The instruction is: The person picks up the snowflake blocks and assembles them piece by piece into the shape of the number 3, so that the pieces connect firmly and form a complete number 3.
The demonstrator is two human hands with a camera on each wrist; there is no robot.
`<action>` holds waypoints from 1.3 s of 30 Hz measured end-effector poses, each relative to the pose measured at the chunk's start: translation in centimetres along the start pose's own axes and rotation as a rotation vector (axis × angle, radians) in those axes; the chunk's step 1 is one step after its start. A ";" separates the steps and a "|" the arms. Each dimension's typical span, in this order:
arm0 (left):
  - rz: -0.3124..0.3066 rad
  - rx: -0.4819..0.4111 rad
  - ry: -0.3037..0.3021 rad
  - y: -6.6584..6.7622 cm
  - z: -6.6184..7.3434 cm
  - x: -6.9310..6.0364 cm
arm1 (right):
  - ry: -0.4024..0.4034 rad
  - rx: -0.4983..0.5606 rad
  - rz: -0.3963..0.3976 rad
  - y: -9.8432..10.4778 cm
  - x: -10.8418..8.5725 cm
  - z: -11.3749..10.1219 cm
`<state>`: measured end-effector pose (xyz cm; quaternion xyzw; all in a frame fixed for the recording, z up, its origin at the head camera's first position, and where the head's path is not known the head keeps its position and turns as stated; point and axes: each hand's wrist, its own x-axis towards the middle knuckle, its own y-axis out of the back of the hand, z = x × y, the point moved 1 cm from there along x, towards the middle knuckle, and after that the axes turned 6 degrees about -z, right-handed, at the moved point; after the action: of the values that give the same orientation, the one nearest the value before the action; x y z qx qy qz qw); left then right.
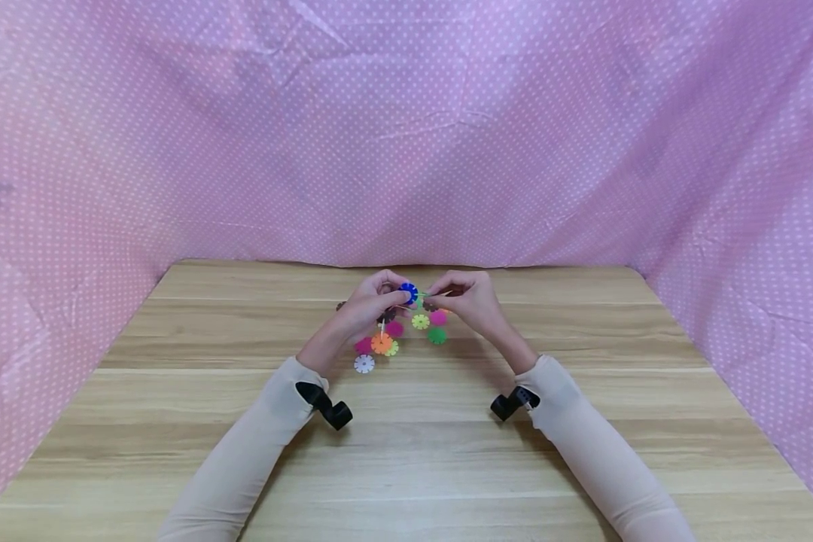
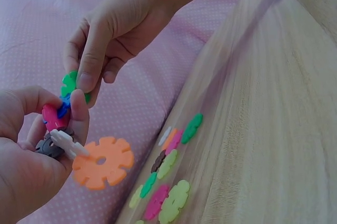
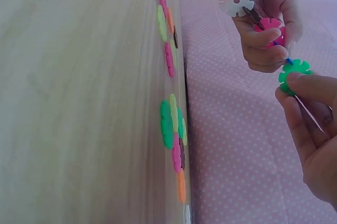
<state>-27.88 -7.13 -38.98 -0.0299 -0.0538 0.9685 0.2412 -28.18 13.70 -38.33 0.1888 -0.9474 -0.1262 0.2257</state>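
I have the right grip (image 1: 470, 302) pinching a green disc (image 3: 298, 67), the left grip (image 1: 368, 307) a blue disc (image 1: 412, 289), likely mid-joining; next needs an aligned push.

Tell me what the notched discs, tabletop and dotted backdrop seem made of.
Notched discs: probably plastic, fairly matt; solid colours, crisp moulded-looking slots.
Tabletop: wood or wood-look laminate, low sheen; streaky grain.
Dotted backdrop: likely fabric, matt; soft folds and creases.
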 end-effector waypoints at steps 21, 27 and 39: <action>0.002 0.071 -0.049 -0.4 0.7 -0.5 | 0.083 -0.048 0.001 -0.5 -0.1 -1.2; -0.001 0.086 -0.029 -0.2 1.2 -0.5 | 0.029 -0.012 -0.024 -0.2 0.2 -1.3; 0.092 -0.024 0.010 1.3 -0.3 0.3 | -0.150 -0.132 -0.178 1.4 0.5 -1.0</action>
<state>-28.67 -8.10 -39.41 -0.0402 -0.0625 0.9778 0.1962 -28.52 14.60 -36.87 0.2469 -0.9307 -0.2215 0.1543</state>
